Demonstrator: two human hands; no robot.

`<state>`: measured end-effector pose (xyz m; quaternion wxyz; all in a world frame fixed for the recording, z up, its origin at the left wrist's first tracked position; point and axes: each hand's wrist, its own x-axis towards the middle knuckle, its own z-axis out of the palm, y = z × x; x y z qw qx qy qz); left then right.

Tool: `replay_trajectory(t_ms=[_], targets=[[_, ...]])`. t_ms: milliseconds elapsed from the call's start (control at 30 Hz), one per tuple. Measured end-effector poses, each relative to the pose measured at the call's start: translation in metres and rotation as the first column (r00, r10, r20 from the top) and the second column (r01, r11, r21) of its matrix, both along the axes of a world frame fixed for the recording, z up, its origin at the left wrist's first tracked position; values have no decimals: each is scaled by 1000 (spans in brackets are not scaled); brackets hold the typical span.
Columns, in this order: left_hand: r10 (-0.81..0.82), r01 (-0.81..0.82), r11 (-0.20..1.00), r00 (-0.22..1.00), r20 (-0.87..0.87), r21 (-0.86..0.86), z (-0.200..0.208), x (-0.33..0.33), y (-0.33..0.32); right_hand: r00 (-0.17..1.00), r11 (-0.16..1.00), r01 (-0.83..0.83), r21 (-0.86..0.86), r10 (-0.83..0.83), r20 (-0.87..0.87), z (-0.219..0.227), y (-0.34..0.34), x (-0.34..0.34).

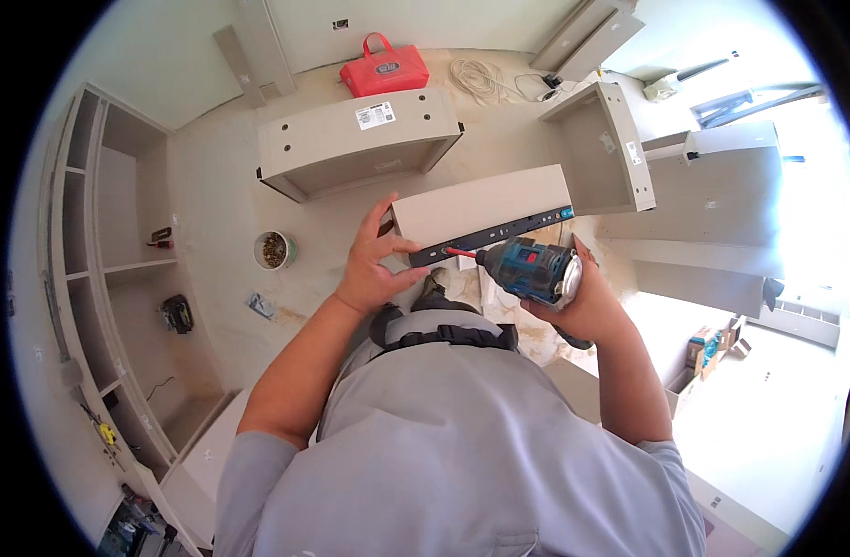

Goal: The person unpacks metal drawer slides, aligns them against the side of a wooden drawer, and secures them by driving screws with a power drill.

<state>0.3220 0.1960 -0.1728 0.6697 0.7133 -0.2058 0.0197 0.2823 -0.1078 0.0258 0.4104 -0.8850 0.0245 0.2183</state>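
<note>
In front of me is a beige drawer box (481, 200), a black metal drawer slide (495, 237) lying along its near edge. My left hand (374, 260) grips the left end of box and slide, fingers bent round the corner. A blue and black cordless impact driver (532, 269) is in my right hand (587, 302), its red bit pointing left at the slide's left end, close to my left fingertips. Whether a screw sits at the bit's tip is too small to tell.
Beyond stand another drawer box (360, 139) and an open box (597, 153). A white bucket of small pieces (275, 251) is on the floor at left. A red bag (384, 71) and coiled cable (481, 82) lie at the back. Tall shelving (133, 269) lines the left wall.
</note>
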Motion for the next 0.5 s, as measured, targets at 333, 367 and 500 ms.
replay_trajectory(t_ms=[333, 367, 500], targets=[[19, -25, 997, 996, 84, 72, -6, 6, 7, 939, 836, -342, -429, 284, -195, 68, 65, 55], [25, -31, 997, 996, 87, 72, -4, 6, 6, 924, 791, -383, -477, 322, -207, 73, 74, 61], [97, -102, 993, 992, 76, 67, -6, 5, 3, 866, 664, -491, -563, 438, -239, 81, 90, 74]])
